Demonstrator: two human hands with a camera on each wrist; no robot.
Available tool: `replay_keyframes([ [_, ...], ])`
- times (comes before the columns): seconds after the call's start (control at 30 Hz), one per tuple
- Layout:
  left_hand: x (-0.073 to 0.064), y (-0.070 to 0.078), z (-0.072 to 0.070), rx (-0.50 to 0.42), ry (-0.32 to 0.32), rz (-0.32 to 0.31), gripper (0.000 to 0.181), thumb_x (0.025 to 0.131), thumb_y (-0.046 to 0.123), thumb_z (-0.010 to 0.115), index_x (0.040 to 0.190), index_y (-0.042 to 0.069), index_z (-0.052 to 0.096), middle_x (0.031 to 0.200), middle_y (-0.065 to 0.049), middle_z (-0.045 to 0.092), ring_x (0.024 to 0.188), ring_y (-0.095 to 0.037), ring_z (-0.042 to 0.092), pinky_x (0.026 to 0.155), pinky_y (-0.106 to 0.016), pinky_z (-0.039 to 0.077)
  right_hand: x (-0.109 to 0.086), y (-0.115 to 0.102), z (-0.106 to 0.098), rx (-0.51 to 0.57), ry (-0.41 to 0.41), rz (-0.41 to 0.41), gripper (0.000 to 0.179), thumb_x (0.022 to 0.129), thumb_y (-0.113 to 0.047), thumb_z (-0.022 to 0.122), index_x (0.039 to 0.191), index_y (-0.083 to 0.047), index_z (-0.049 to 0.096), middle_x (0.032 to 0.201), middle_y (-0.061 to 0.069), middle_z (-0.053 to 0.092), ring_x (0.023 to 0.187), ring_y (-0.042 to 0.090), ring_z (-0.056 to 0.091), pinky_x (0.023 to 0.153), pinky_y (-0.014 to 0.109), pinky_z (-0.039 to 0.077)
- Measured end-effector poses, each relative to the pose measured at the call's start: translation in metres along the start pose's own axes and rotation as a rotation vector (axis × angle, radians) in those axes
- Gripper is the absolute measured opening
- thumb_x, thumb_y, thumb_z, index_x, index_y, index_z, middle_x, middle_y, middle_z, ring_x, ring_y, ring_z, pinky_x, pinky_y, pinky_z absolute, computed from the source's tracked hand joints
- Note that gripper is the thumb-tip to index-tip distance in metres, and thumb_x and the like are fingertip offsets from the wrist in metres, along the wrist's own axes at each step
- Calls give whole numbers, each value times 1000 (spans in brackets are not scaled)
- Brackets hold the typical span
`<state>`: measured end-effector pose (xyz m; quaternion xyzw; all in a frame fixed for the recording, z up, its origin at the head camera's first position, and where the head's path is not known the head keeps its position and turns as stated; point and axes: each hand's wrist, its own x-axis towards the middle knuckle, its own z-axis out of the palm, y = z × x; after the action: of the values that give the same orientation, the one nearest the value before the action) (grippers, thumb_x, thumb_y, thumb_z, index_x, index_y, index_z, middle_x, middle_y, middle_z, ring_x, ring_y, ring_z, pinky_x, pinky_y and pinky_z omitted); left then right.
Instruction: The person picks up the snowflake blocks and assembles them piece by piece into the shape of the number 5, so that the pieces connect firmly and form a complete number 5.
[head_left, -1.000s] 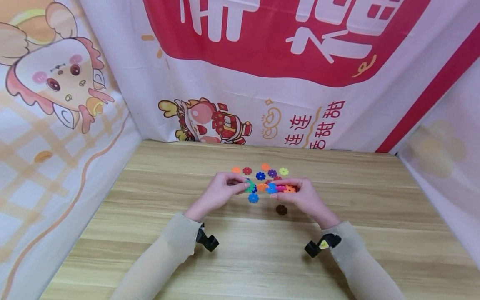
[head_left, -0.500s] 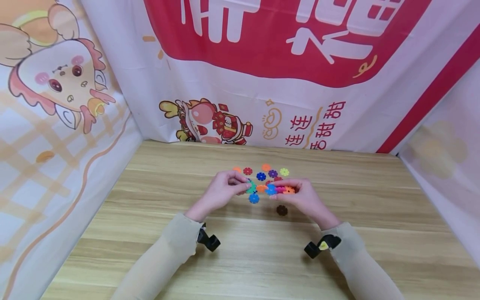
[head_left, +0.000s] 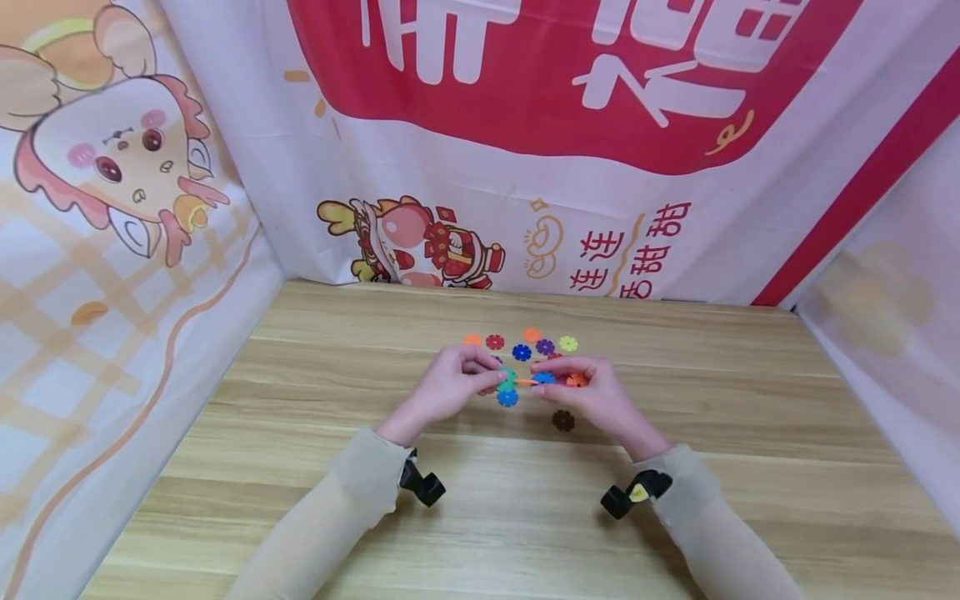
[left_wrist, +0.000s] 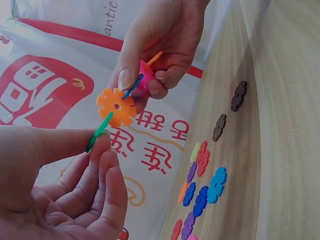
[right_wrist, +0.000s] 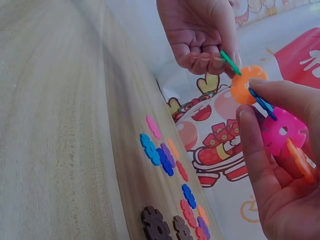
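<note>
Head view: left hand (head_left: 454,383) pinches green disc (head_left: 507,381), right hand (head_left: 600,393) pinches blue disc (head_left: 543,379), both in one chain (head_left: 527,382) held above wood table (head_left: 517,525); left wrist: middle orange disc (left_wrist: 107,104) joins green to blue, left fingertips tight on green's edge; right wrist: pink disc (right_wrist: 272,137) slots into blue, end orange disc (right_wrist: 301,160) by right palm, loose discs (right_wrist: 149,149) lie on table

Disc chain (left_wrist: 111,102): between left hand (head_left: 453,383) and right hand (head_left: 596,392), above table (head_left: 510,533). Loose discs (head_left: 522,352): on table. Front disc (head_left: 563,421): before the others, toward the right. Cloth (head_left: 525,167): behind table.
</note>
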<state>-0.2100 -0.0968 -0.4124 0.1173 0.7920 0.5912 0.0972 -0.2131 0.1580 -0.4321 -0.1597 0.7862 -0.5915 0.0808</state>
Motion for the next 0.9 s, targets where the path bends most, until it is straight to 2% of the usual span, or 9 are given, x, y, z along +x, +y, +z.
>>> replay_keyframes([
  [0.2,-1,0,3,8,13,-14,11,97,15,73,103,5,71,91,-5,71,81,-20,69,84,-52,57,1,2,5,79,7,4,26,88,-24,83,112,-14,79,120,12,67,96,31,70,82,38,60],
  [0.47,0,-1,6,-13,11,-29,15,97,16,72,104,2,70,90,-8,72,78,-20,68,82,-49,58,2,4,8,60,22,19,25,89,-23,82,108,-6,79,116,7,72,94,28,72,83,36,59],
  [0.57,0,-2,6,-20,8,-29,16,98,17,71,104,2,70,90,-9,72,78,-19,68,82,-48,58,2,4,8,46,26,12,25,90,-24,81,107,-6,79,116,8,72,96,27,72,85,35,59],
  [0.73,0,-2,7,-29,8,-29,16,99,17,71,105,2,70,93,-11,72,79,-19,68,83,-48,58,2,5,8,20,39,14,19,90,-27,81,103,-14,81,113,8,72,97,25,71,85,35,58],
  [0.9,0,-3,9,-49,8,-31,15,99,15,70,106,2,70,93,-9,72,80,-20,68,83,-47,58,2,5,11,32,44,7,17,91,-25,80,102,-12,80,115,12,72,97,26,71,85,35,59],
])
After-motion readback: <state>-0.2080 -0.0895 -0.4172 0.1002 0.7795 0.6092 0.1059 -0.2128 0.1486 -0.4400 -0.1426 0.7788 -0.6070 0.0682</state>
